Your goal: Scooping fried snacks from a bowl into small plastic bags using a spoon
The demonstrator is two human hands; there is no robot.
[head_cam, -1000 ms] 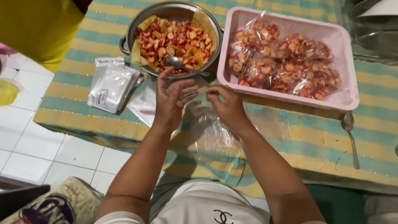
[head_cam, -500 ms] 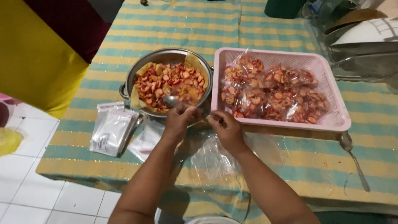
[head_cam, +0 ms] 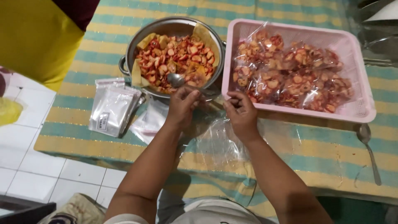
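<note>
My left hand (head_cam: 181,108) and my right hand (head_cam: 241,114) both pinch the top edge of a clear plastic bag (head_cam: 215,139) that hangs down over the striped cloth between my arms. Just beyond my hands stands a metal pot (head_cam: 132,54) full of red and orange snack pieces (head_cam: 174,58), with a spoon (head_cam: 177,79) resting in it near my left fingers. To the right of the pot a pink plastic tray (head_cam: 360,110) holds several filled clear bags of the same snack (head_cam: 290,79).
A stack of flat plastic pouches (head_cam: 111,108) lies left of my left hand. A second spoon (head_cam: 369,149) lies on the striped cloth (head_cam: 331,153) at the right. A person in yellow (head_cam: 37,37) stands at the upper left. White tiled floor (head_cam: 29,166) lies at the lower left.
The view has shifted so pot and tray sit lower and nearer. My hands have stayed together at the bag's top, close to the pot's rim.
</note>
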